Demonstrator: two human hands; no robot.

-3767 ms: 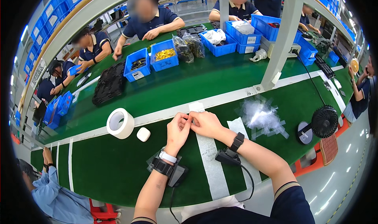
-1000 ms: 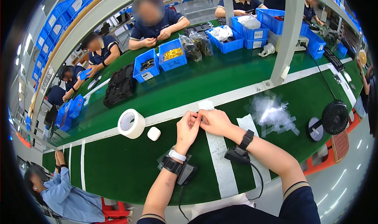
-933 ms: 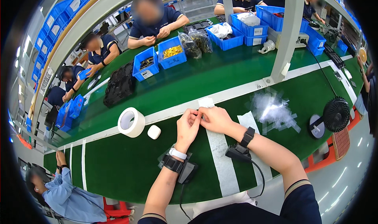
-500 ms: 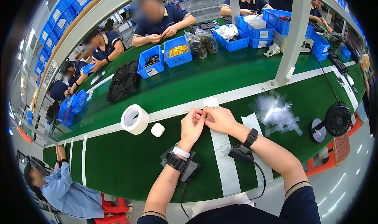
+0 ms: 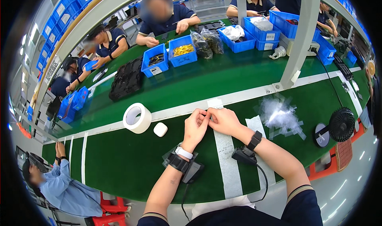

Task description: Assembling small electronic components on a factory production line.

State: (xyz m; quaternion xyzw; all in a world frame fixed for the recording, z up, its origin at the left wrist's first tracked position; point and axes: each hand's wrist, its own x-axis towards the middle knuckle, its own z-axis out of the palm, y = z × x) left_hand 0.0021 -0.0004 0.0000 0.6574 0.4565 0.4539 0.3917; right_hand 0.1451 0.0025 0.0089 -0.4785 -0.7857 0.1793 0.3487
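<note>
Your green-topped table carries a white tape roll (just beside a small, rounded white case), flat white strips, clear film pieces and a black desk fan.

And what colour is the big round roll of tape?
The tape roll is white; the head view shows it best.

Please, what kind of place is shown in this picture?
Probably a factory assembly workshop: it shows a long green worktable, blue bins of small parts, and co-workers in matching dark shirts.

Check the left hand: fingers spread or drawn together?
Drawn together. The left hand has its fingers curled in, tips meeting those of the right hand. Anything pinched there: cannot tell, too small.
</note>
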